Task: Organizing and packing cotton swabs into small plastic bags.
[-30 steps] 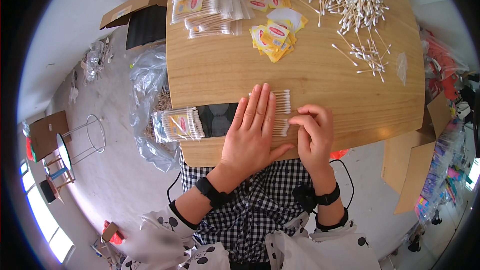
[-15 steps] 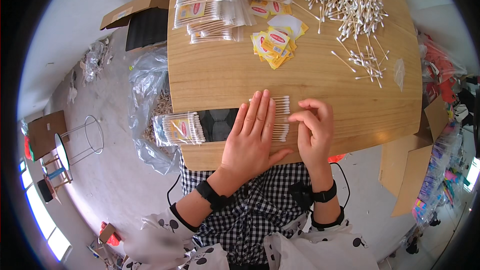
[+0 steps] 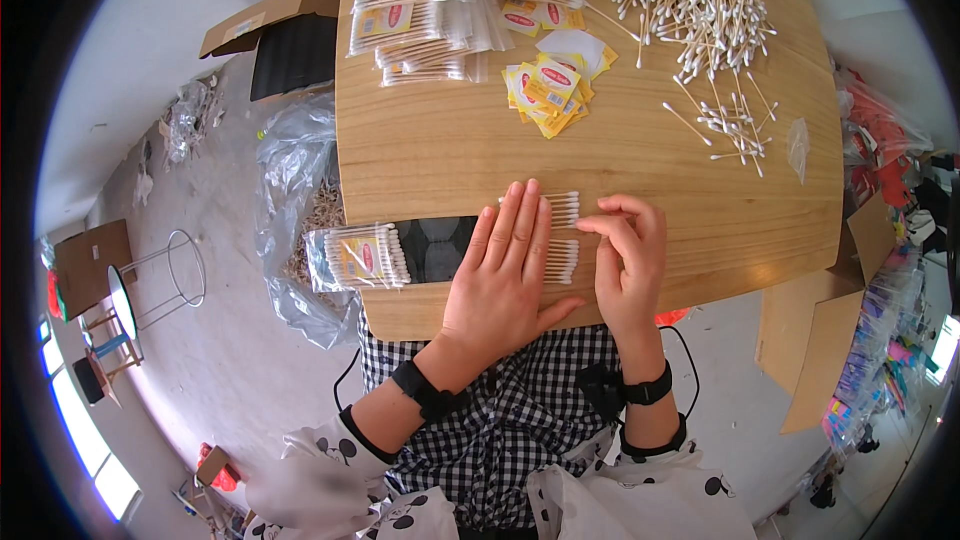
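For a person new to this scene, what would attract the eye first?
Probably the heap of loose cotton swabs at the far right of the wooden table, with bagged swabs stacked far left. Nearer, the left hand lies flat over aligned swabs, the right hand close beside them.

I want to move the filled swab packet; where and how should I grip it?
Probably pinch the filled swab packet at its left end, coming from the left: that end juts past the table, so likely graspable above and below, while the dark strip lies at its right end.
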Motion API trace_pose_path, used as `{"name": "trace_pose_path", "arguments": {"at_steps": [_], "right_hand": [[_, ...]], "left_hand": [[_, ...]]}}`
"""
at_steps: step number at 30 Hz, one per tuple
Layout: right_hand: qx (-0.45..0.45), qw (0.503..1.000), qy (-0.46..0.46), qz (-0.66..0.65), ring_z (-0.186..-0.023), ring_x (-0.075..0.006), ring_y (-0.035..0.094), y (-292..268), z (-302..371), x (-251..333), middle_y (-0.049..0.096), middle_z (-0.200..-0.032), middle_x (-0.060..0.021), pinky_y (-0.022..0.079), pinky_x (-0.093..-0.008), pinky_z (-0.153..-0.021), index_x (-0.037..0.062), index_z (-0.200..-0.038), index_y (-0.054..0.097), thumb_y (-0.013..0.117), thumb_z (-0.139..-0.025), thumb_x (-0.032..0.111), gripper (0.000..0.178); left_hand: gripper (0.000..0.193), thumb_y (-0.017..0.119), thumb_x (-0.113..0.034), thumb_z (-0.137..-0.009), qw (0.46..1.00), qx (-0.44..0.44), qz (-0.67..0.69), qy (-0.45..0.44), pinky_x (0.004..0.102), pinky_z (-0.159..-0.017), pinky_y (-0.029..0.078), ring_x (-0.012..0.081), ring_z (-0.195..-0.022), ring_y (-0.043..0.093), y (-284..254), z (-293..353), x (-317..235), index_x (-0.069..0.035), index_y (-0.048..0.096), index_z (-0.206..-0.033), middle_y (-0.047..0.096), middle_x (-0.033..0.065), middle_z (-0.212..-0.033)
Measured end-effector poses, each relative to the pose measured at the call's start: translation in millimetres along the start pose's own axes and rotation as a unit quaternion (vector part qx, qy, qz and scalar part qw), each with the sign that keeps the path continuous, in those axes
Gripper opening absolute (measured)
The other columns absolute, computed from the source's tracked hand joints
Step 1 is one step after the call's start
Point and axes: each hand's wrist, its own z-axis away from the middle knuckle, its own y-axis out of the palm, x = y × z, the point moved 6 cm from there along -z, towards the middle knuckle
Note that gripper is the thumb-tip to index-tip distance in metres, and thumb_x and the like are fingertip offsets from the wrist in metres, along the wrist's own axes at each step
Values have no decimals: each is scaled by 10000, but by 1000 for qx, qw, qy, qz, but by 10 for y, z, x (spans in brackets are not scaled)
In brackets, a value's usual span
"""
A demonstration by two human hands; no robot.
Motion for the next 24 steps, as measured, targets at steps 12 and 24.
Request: {"name": "trace_pose_path", "arguments": {"at_steps": [12, 24], "right_hand": [[13, 1000, -8, 23, -964, -274, 549, 25, -19, 21, 585, -1084, -97, 474, -357, -815, 66, -900, 685, 533, -738, -128, 294], [33, 986, -85, 138, -1109, -333, 531, 47, -461, 64, 561, -1263, -106, 428, -441, -929, 83, -879, 646, 738, -785, 66, 132]], "left_hand": [[1012, 571, -658, -843, 1000, -5, 9, 2, 481, -1194, 205, 376, -1472, 239, -6, 5, 9, 114, 324, -1450, 275, 276, -1553], [926, 623, -609, -835, 998, -41, 40, -18, 547, -1164, 208, 415, -1469, 230, -125, 127, 38, 84, 421, -1415, 257, 284, -1560]]}}
